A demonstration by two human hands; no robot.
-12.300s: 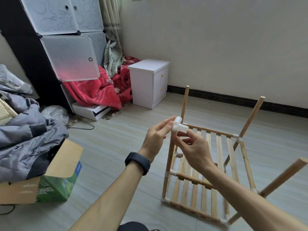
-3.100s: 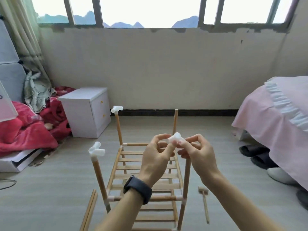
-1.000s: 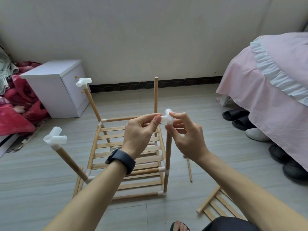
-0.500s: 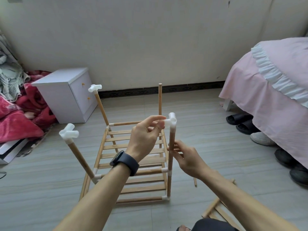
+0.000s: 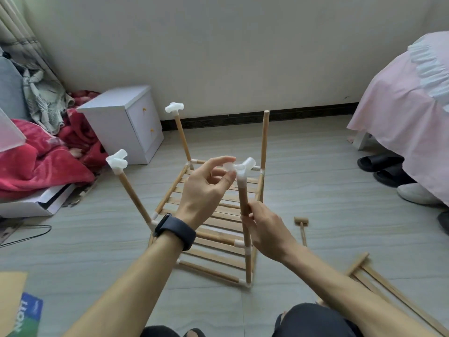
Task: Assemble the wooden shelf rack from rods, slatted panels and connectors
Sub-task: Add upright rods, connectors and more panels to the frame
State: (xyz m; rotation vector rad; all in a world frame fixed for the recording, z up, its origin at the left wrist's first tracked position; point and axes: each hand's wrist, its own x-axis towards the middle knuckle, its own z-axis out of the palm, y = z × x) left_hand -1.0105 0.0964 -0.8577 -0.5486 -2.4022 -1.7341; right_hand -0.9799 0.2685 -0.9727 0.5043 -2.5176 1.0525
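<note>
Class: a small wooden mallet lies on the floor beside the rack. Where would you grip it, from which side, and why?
I would grip the mallet by its thin handle, from above, fingers straddling it. It lies flat on the floor, head away from the person, handle end nearest.

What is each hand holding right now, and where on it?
Left hand pinches the white connector by its side arm; right hand grips the rod midway up.

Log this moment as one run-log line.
stage: white plastic connector atop near-right wooden rod | left hand: pinches connector | right hand: grips rod | far-right rod: bare top
</note>
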